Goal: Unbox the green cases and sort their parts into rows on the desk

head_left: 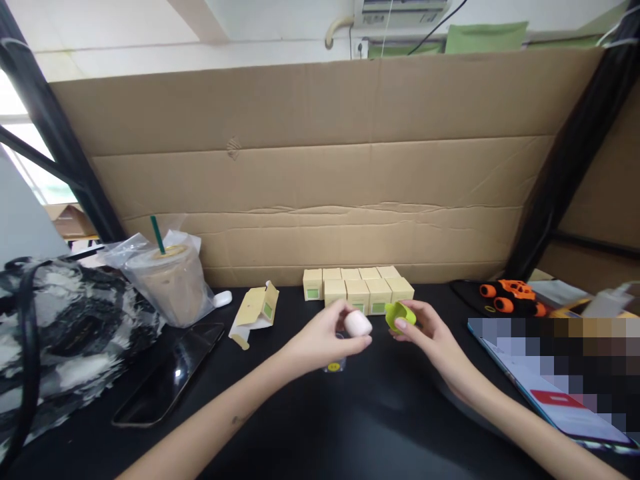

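Between the thumb and fingers of my left hand (336, 339) is a smooth, pale egg-shaped piece (358, 324). A small lime-green cup-shaped holder (399, 316), its hollow side facing left, is gripped by my right hand (421, 325). The two pieces are apart, with a narrow gap between them. Below my left hand lies a small clear item with a yellow label (334, 366), partly hidden by the hand. Just behind both hands stand several small cream boxes (357, 291) with green windows, set in two rows.
An opened cream box (256, 308) lies left of the rows, near a white rounded piece (223, 299). Further left are a bagged iced drink (175, 287), a black phone (170, 377) and a patterned bag (75, 353). An orange toy car (513, 297) and a tablet (545, 387) sit right.
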A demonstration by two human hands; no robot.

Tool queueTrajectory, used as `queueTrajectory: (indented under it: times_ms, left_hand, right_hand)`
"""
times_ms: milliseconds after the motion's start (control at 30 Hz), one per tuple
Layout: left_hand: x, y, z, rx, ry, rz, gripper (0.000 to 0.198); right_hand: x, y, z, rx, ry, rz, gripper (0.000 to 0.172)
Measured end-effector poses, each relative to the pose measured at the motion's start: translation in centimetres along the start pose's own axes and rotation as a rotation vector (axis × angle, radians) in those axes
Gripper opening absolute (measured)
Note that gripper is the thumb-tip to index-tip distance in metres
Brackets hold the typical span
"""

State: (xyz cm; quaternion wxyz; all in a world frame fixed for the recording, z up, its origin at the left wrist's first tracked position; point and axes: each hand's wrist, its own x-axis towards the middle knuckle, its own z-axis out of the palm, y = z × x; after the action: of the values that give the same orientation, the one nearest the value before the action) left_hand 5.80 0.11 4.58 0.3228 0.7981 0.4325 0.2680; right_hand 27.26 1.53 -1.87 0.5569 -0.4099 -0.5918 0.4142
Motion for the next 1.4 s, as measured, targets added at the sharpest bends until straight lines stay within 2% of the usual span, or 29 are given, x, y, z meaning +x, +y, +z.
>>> queueTrajectory:
  times_ms: [67, 133, 233, 333, 467, 567, 700, 933, 1067, 1133, 1200, 1267, 1300, 1400]
  left_hand:
    - [1.7, 0.0, 0.6, 0.259, -0.043, 0.055, 0.034]
    - [3.0, -0.4, 1.3, 0.378, -0.09, 0.075, 0.043]
    - [3.7, -1.1, 2.1, 0.476, -0.144, 0.074, 0.035]
    - [3.3, -1.6, 2.3, 0.54, -0.15, 0.079, 0.027]
    - [2.6, -1.9, 1.9, 0.57, -0.14, 0.083, 0.032]
    - [2.3, -1.8, 1.5, 0.571, -0.134, 0.085, 0.032]
    - [1.5, -1.4, 0.9, 0.545, -0.151, 0.096, 0.026]
    - [0.6, -1.5, 0.6, 0.486, -0.173, 0.089, 0.028]
    - [0.8, -1.7, 0.5, 0.426, -0.148, 0.101, 0.05]
    - [0.8, -1.4, 0.8, 0.409, -0.084, 0.118, 0.059]
    - [0.6, -1.1, 1.4, 0.302, 0.098, 0.114, 0.049]
    - [0.0, -0.7, 2.3, 0.03, 0.259, 0.055, 0.031]
    - [-0.5, -0.6, 2.8, -0.145, 0.276, 0.007, 0.026]
    - [-2.4, -0.5, 4.3, -0.584, 0.133, -0.111, 0.032]
  right_hand:
    - [0.2, 0.1, -0.2, -0.027, -0.012, 0.0, 0.049]
    - [0.3, 0.2, -0.5, -0.062, -0.046, -0.013, 0.047]
    - [0.2, 0.5, -0.6, -0.129, -0.132, -0.051, 0.042]
    - [-0.2, 1.0, -0.3, -0.189, -0.22, -0.081, 0.04]
    - [-0.8, 1.8, 0.5, -0.259, -0.279, -0.101, 0.037]
    - [-0.8, 2.1, 0.6, -0.302, -0.267, -0.114, 0.036]
    - [-0.8, 2.1, 0.5, -0.341, -0.256, -0.122, 0.036]
    - [-1.2, 1.6, 0.9, -0.375, -0.342, -0.166, 0.038]
    - [-1.2, 1.2, 0.7, -0.391, -0.265, -0.209, 0.039]
    - [-1.4, 0.8, 0.5, -0.392, -0.202, -0.239, 0.04]
    - [-1.7, 0.3, 0.5, -0.396, -0.155, -0.282, 0.043]
    - [-2.4, -0.2, 0.8, -0.402, -0.146, -0.347, 0.046]
    - [-2.8, -0.5, 1.1, -0.4, -0.163, -0.383, 0.046]
    - [-4.1, -1.0, 2.1, -0.374, -0.266, -0.494, 0.048]
